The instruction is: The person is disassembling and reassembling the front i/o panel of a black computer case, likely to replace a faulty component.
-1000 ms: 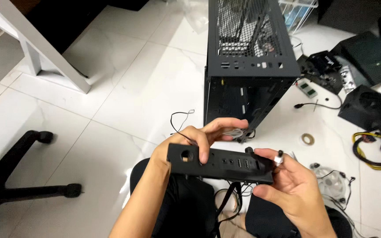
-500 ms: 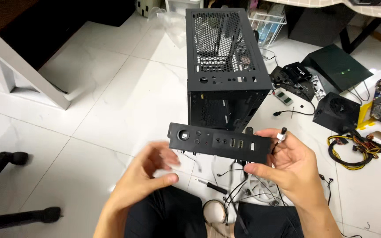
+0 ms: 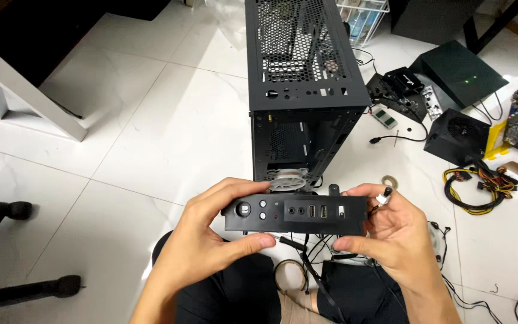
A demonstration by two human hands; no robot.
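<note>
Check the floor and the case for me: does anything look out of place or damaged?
No visible damage. The front port panel is off the computer case, held between left hand and right hand, cables dangling. Parts lie scattered on the floor at right: power supply and yellow-and-black cable bundle.

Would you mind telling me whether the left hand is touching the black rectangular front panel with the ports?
Touching. The head view shows the left hand wrapped round the black rectangular front panel, fingers along its top edge and thumb pressed under its bottom edge.

Black rectangular front port panel [image 3: 295, 215], low centre of the frame, held level, its face showing 2 round buttons, audio jacks and 2 ports.
</note>
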